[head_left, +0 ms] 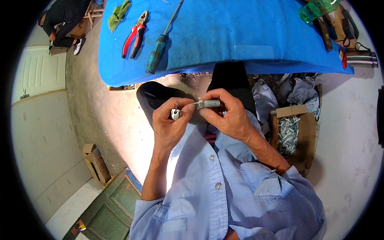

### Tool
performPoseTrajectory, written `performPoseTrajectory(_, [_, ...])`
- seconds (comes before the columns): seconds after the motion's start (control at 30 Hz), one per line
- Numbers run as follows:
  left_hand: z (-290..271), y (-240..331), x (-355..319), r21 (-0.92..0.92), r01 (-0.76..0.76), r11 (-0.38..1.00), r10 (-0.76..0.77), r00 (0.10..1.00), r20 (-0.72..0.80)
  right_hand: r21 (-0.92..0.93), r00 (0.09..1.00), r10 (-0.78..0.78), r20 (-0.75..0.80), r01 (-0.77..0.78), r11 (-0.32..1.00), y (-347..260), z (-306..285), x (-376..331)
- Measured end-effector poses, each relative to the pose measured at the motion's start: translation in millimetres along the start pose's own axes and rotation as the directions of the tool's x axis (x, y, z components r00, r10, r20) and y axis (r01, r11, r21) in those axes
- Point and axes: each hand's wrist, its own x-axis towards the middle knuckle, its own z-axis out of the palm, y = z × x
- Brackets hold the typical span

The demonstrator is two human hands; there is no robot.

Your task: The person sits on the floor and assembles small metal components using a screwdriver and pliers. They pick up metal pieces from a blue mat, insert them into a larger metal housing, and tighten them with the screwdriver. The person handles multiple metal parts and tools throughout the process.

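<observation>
Blue cloth point(224, 36), smooth and slightly creased, was stretched over the bench at the top of the view; bare concrete floor was seen below it. Red-handled pliers point(135, 34), a screwdriver point(160, 48) with a worn teal grip and a crumpled green rag point(119, 14) were laid on the cloth. A green plastic bottle point(318, 9) and a steel flask point(360, 58) were set near the bench's right end.

Both hands were held close together in front of the chest, below the bench edge. A small grey metal cylinder point(209, 104) with a thin pin at one end was pinched horizontally by the right hand point(226, 116), fingers curled tight around it. A smaller silvery metal piece point(175, 114) was clamped between thumb and fingers of the left hand point(170, 124), just beside the cylinder's pin end; contact between the two parts could not be told.

A cardboard box point(298, 136) of similar grey metal parts was placed at the right, next to crumpled grey rags point(294, 92). Another person point(64, 20) in dark clothes was seen at top left.
</observation>
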Motion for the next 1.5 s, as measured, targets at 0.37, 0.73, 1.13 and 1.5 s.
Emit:
performPoseTrajectory(0.37, [6.8,13.0,-7.3,0.215,-0.175,0.961,0.186,0.982,-0.029,-0.177,0.967,-0.251,-0.038,0.241,0.954,-1.4,1.9,-2.0])
performPoseTrajectory(0.73, [20.0,13.4,-14.2,0.313,-0.257,0.914,0.301,0.949,-0.098,-0.038,0.982,-0.17,-0.085,0.168,0.985,4.3,8.5,-5.9])
performPoseTrajectory(1.13, [5.2,17.9,-9.8,0.009,0.01,1.0,-0.01,0.998,-0.065,0.281,0.977,0.099,0.186,-0.15,0.948,3.9,-6.2,2.3])
performPoseTrajectory(1.5, [5.3,20.4,-9.6,0.04,-0.008,0.999,0.01,0.999,-0.047,0.29,0.979,0.106,0.171,-0.153,0.945,-2.0,-7.6,3.0])
